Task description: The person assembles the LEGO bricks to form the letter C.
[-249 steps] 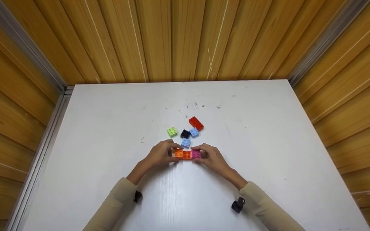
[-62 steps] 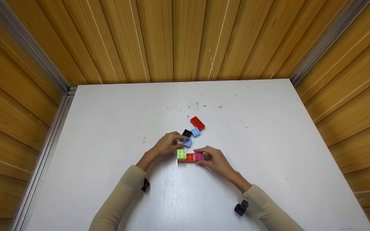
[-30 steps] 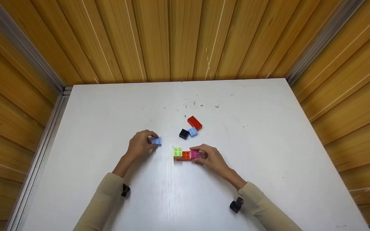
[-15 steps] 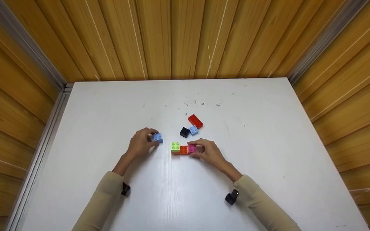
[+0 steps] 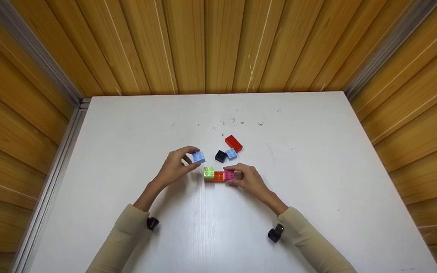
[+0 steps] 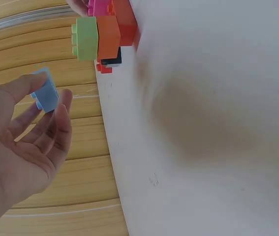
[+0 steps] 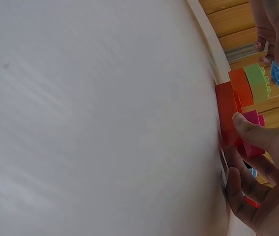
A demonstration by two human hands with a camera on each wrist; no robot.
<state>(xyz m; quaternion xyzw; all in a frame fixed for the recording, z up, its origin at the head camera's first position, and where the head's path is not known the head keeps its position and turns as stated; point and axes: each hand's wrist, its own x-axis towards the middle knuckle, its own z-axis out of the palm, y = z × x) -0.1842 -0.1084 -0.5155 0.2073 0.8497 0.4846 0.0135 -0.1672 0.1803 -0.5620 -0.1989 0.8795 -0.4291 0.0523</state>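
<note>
My left hand (image 5: pixel 175 165) pinches a light blue toy brick (image 5: pixel 198 157) between thumb and fingers, raised off the table, left of the built bricks. In the left wrist view the blue brick (image 6: pixel 46 92) is tilted. A long red-orange brick (image 7: pixel 226 110) forms the base on the table. On its left end sits an orange brick (image 6: pixel 108 37) with a lime green brick (image 5: pixel 209 172) stacked on top. A pink brick (image 5: pixel 228 174) sits on the right end, with bare studs between. My right hand (image 5: pixel 249 179) grips the pink end, thumb in front and fingers behind.
Behind the built bricks lie a black brick (image 5: pixel 220 156), a second light blue brick (image 5: pixel 231 153) and a longer red brick (image 5: pixel 233 143), close together on the white table (image 5: pixel 135 125). Slatted wooden walls (image 5: pixel 218 45) stand at the back and sides.
The green brick went onto the orange one. My left hand then picked up the nearer blue brick, carried it left, and now holds it higher and closer to the build. My right hand keeps its grip.
</note>
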